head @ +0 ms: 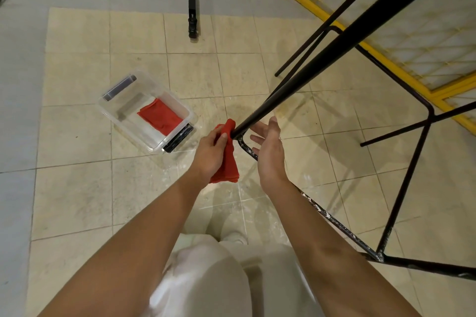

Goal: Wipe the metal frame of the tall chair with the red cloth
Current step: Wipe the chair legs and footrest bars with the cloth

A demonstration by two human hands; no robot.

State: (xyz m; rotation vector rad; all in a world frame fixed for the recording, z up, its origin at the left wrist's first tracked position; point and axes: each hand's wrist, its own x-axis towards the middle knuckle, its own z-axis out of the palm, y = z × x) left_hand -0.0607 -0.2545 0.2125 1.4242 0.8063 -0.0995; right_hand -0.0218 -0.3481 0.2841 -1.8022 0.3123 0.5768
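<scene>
- Farthest left, a clear plastic bin [180, 108] sat on the tiled floor [77, 188] with a second red cloth [159, 117] lying flat inside it — so we counted two red cloths in all, one spare and one in use.
- Our left hand [210, 156] was closed around the working red cloth [228, 162], thumb and fingers bunching its upper part against the foot of a slanted black leg [309, 69] while the loose lower end hung free below the palm.
- We judged that cloth to be light, soft and limp; it would fold around a thin tube easily, and it seemed best gripped in a wad so the fabric, not bare skin, bore on the metal.
- Our right hand [269, 152] was open, fingers spread, just beside the same leg and the low rail [334, 221] — it held nothing, and we could not tell whether the palm touched the metal.
- The tall chair's frame [401, 193] filled the right side: thin black tubing, stiff and probably smooth, the low rail speckled with pale flecks that might need firmer rubbing.
- We judged the frame light enough to shift under a push, so steadying a leg with the free hand looked sensible.
- One chair frame was visible; its seat was out of view.
- Far right, a yellow mesh panel [386, 59] lay behind the frame.
</scene>
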